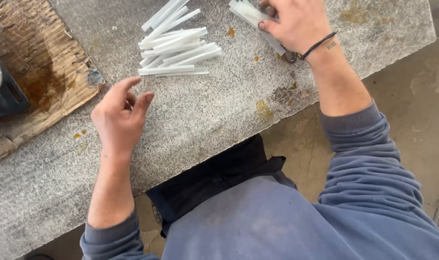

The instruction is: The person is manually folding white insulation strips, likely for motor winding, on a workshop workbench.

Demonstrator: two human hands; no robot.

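We see the right hand (296,24) at the far edge of the bench (205,115), its fingers curled around a small bundle of white sticks (251,14), the thumb pressed against the bundle's side so the sticks are pinched together. The bundle juts out to the left of the hand and runs under the palm, with one end showing near the wrist. A black cord bracelet (318,45) circles that wrist, and a small dark metal ring (290,57) lies on the bench just beside it.

The left hand (118,118) holds nothing. Its fingers are loosely bent and spread a little, the forefinger pointing towards the loose pile of white sticks (176,43), which lies just beyond the fingertips, near but not touching. The pile sits in the far middle of the bench, its sticks mostly lying side by side at a slight slant, a few crossing over the others.

The bench top is grey speckled stone with yellowish stains near its right edge. At the left end lies a worn, stained sheet of cardboard (41,72), and a dark object (2,91) rests on it at the left border of the view. We see blue sleeves (369,163) on both arms.
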